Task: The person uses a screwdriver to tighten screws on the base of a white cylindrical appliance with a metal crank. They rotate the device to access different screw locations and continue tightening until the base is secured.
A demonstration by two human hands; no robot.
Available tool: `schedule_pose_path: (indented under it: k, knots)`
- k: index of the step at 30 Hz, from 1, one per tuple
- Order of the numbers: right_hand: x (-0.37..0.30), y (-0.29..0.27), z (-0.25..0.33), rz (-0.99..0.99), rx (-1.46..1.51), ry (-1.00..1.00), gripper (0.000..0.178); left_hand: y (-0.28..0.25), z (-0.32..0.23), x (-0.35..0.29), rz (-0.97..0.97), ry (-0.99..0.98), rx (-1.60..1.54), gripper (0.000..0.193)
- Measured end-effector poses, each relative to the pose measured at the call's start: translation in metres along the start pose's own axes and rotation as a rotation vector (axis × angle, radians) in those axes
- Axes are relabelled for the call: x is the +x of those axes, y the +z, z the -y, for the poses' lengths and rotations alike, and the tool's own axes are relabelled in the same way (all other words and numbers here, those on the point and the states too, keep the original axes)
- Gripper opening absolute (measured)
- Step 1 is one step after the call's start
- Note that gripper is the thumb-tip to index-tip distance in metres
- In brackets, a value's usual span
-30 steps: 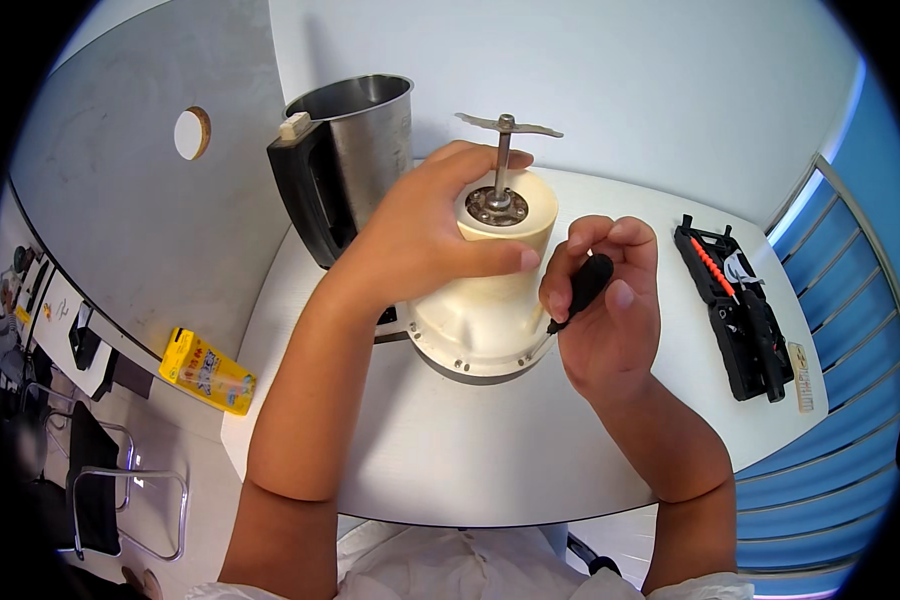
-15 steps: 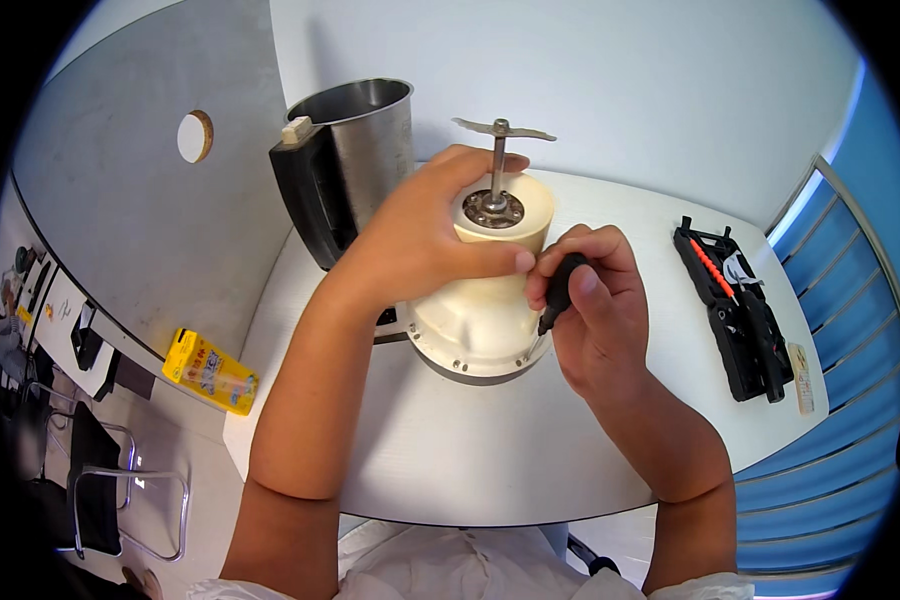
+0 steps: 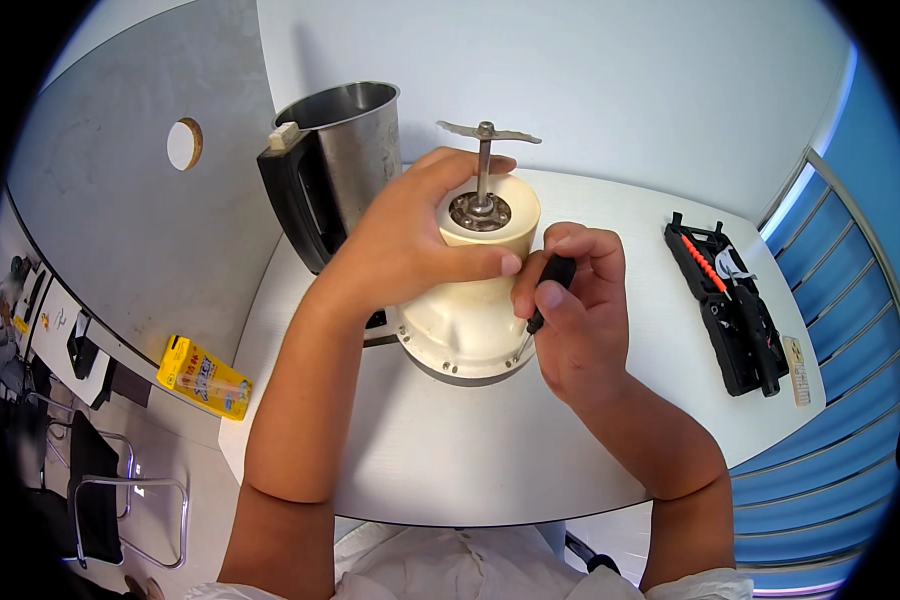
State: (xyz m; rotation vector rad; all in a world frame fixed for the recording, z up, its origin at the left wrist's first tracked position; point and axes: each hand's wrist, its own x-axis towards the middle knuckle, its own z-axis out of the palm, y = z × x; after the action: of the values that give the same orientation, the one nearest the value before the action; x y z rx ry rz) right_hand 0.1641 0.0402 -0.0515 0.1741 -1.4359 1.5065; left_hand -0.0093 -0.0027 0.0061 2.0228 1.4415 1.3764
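A cream soymilk maker head (image 3: pixel 452 325) stands upside down on the white table, with a thin metal blade (image 3: pixel 515 135) on a shaft pointing up. My left hand (image 3: pixel 410 240) is wrapped round its narrower upper part, thumb at the front and fingers behind. In my right hand (image 3: pixel 590 310) is a screwdriver with a black handle (image 3: pixel 553 278), held tilted between thumb and fingers. Its thin tip reaches down to the right side of the head's wide rim, where small screws or screw holes sit along the edge. Whether the tip sits in a screw is too small to tell.
Behind my left forearm stands a steel jug (image 3: pixel 355 140) with a black handle. An open black tool case (image 3: pixel 725 310) lies at the right, a small printed strip (image 3: pixel 797 370) beside it. A yellow package (image 3: pixel 205 378) is at the left table edge, near a grey panel (image 3: pixel 100 200).
The whole view has shifted slightly. My right fingers have changed their hold round the screwdriver handle, while its tip stays at the rim. My left hand keeps its grip.
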Motion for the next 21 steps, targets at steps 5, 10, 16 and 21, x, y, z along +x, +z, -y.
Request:
schedule_pose_path:
  k: [5,10,16,21]
  knots:
    - [0.001,-0.002,0.0,0.001,0.03,0.04,0.021,0.001,0.001,-0.001,-0.025,0.015,-0.028,0.069]
    - [0.001,0.0,-0.001,-0.007,0.058,0.017,0.019,0.001,0.003,-0.001,-0.033,0.017,-0.027,0.07]
    - [0.001,-0.002,-0.007,-0.032,0.143,-0.013,0.021,-0.001,0.006,-0.002,-0.033,0.063,0.028,0.071]
    - [0.001,0.001,-0.01,-0.067,-0.025,-0.128,0.026,-0.001,0.003,-0.003,-0.02,0.046,-0.017,0.073]
